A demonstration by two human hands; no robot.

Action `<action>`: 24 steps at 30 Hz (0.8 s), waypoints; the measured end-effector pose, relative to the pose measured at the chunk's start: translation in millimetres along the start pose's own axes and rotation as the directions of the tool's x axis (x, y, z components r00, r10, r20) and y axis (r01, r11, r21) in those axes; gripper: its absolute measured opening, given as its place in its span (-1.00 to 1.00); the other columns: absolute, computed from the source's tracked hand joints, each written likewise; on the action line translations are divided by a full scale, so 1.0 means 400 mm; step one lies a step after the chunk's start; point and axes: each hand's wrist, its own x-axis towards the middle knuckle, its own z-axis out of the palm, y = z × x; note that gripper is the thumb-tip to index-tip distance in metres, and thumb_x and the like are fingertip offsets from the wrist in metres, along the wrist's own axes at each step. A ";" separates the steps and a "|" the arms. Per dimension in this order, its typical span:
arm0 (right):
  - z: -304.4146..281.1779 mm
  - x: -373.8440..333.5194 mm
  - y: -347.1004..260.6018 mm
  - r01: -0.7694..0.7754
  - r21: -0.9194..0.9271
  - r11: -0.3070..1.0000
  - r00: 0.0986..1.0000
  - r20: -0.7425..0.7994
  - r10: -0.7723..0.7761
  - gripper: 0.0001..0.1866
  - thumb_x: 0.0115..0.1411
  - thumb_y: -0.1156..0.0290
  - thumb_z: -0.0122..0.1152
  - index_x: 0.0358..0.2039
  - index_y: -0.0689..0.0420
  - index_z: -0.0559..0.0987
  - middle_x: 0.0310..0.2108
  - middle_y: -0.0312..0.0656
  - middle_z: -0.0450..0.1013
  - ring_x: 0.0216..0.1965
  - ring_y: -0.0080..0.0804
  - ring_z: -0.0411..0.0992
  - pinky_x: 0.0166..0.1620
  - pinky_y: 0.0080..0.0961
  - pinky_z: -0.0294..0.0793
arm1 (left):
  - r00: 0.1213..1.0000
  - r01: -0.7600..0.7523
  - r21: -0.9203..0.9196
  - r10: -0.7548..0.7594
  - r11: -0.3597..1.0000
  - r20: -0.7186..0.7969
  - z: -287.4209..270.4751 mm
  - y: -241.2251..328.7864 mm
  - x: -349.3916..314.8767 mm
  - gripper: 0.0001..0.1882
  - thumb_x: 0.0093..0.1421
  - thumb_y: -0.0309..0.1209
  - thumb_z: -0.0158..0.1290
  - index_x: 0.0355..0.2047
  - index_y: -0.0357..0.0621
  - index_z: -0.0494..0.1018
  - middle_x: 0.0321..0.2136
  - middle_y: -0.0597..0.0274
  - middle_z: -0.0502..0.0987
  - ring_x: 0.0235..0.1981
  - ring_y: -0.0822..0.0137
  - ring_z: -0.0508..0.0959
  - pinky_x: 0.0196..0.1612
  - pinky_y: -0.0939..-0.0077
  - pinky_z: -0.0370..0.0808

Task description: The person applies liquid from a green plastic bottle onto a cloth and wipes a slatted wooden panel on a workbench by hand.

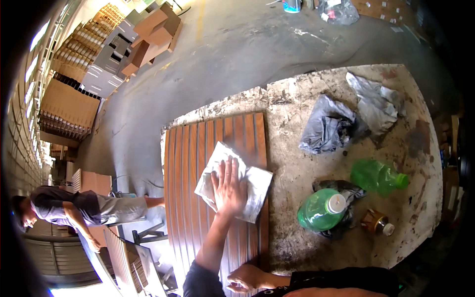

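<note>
My left hand (230,190) lies flat, fingers stretched, on a white cloth (257,185). Under the cloth is a brown wood-look slatted panel (185,183) with dark grooves between its slats. My right hand (250,277) is at the near part of this panel, its fingers loosely curled; whatever they might hold is hidden. The panel rests on the left part of a worn, stained work table (287,168).
On the table's right stand a green bottle with a white cap (321,210) and a small brown bottle (376,222). A green bottle (378,177) lies beyond them, near crumpled grey plastic (329,123) and a pale rag (376,104). At left, another person (74,208) works beside panels.
</note>
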 end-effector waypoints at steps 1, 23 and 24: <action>0.000 -0.001 -0.010 -0.022 -0.006 1.000 0.999 0.025 0.022 -0.77 0.12 0.30 0.20 -0.57 0.11 0.40 -0.68 -0.18 0.30 -0.65 -0.24 0.31 -0.53 -0.32 0.29 | 1.000 0.008 0.031 -0.008 0.999 0.001 -0.009 -0.003 0.019 -0.27 0.15 -0.25 -0.21 0.33 -0.12 -0.12 0.34 0.04 -0.13 0.37 0.02 -0.18 0.33 -0.03 -0.33; 0.003 0.008 -0.043 -0.129 0.082 0.988 0.982 0.150 0.115 -0.82 -0.01 0.37 0.23 -0.53 0.16 0.42 -0.62 -0.13 0.38 -0.56 -0.11 0.43 -0.48 -0.26 0.41 | 0.968 0.113 0.029 -0.104 0.993 -0.230 -0.021 -0.117 0.308 -0.37 0.25 -0.17 -0.28 0.29 -0.12 -0.01 0.31 0.07 0.01 0.34 0.05 -0.05 0.32 -0.04 -0.17; -0.033 0.018 -0.070 -0.043 0.007 0.999 0.992 0.121 0.042 -0.81 0.00 0.36 0.22 -0.53 0.16 0.41 -0.62 -0.12 0.37 -0.55 -0.09 0.42 -0.46 -0.24 0.41 | 0.976 0.070 0.000 -0.068 0.998 -0.208 0.006 -0.109 0.276 -0.36 0.24 -0.18 -0.27 0.30 -0.12 -0.02 0.32 0.09 0.00 0.34 0.05 -0.05 0.33 -0.03 -0.18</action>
